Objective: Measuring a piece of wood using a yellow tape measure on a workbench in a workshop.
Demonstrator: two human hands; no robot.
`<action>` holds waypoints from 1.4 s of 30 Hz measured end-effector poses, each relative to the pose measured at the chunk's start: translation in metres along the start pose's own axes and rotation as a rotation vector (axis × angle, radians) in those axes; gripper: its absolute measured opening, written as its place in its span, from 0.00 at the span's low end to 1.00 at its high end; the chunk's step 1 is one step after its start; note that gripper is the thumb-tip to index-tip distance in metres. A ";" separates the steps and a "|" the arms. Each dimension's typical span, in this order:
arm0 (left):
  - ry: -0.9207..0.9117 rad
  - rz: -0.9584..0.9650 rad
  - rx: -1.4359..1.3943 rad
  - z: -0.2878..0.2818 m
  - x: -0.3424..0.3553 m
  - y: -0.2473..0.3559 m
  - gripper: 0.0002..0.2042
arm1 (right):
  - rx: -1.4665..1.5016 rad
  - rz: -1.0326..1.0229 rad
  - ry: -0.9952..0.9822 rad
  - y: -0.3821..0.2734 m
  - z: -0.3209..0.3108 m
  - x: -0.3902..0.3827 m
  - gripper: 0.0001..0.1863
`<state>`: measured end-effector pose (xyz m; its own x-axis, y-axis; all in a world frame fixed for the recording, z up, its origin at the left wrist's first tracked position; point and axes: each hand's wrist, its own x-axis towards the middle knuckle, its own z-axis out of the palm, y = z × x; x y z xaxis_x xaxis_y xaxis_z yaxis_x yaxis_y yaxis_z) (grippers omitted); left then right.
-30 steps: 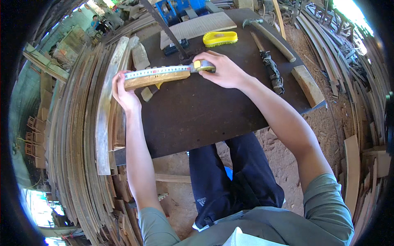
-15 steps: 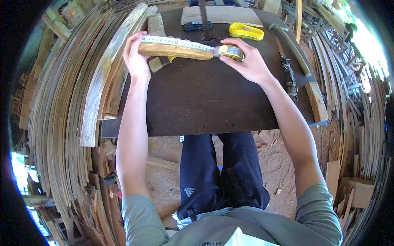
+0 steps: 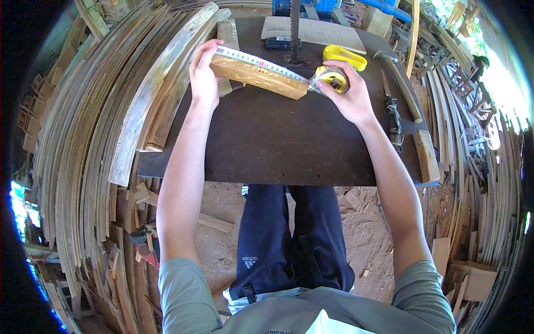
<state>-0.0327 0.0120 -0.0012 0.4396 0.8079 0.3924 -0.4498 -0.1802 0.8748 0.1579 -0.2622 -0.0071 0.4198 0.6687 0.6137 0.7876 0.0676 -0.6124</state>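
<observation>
Above the dark tabletop point(image 3: 283, 145), my left hand point(image 3: 204, 77) grips the left end of a short wooden block point(image 3: 258, 79), fingers curled round it. The tape measure's white blade point(image 3: 261, 63) runs along the block's upper edge, its tip by my left fingers. In my right hand point(image 3: 351, 99) is the yellow and clear tape measure case point(image 3: 332, 79), held between thumb and fingers just off the block's right end. The block slants, its right end nearer me. A paintbrush partly shows behind the block, beside my left hand.
A saw blade point(image 3: 295, 30) stands upright from the tabletop, behind the block. A yellow brush point(image 3: 345, 57) lies behind my right hand. A hammer point(image 3: 401, 89), a handsaw point(image 3: 393, 114) and a wood offcut point(image 3: 425, 156) line the right edge; long boards point(image 3: 161, 94) lie left.
The block and tape have tilted, their right ends coming nearer me. The tape case has turned so its yellow side shows. The whole view has shifted slightly.
</observation>
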 end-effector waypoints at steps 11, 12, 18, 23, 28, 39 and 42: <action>0.031 -0.167 0.012 -0.001 0.002 -0.003 0.12 | 0.037 -0.010 -0.035 0.001 -0.001 0.005 0.23; 0.032 -0.172 0.011 -0.001 0.000 -0.005 0.12 | 0.033 -0.018 -0.046 -0.001 -0.001 0.005 0.24; 0.103 -0.180 -0.058 0.005 -0.002 -0.008 0.10 | 0.111 -0.025 -0.066 0.000 -0.001 0.002 0.24; 0.091 -0.227 -0.047 -0.004 0.001 -0.011 0.09 | 0.134 -0.034 -0.086 -0.005 0.002 0.000 0.24; 0.092 -0.245 -0.070 -0.002 0.001 -0.011 0.08 | 0.177 -0.003 -0.103 -0.002 0.000 0.002 0.23; 0.129 0.027 0.444 -0.019 0.014 -0.024 0.10 | 0.118 -0.101 -0.077 -0.016 0.004 0.002 0.23; 0.103 0.080 0.700 -0.030 0.018 -0.010 0.10 | 0.107 -0.031 -0.035 -0.019 0.006 -0.001 0.24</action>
<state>-0.0435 0.0456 -0.0118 0.3345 0.8201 0.4643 0.1425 -0.5311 0.8353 0.1396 -0.2602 0.0012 0.3786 0.6902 0.6166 0.7466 0.1659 -0.6442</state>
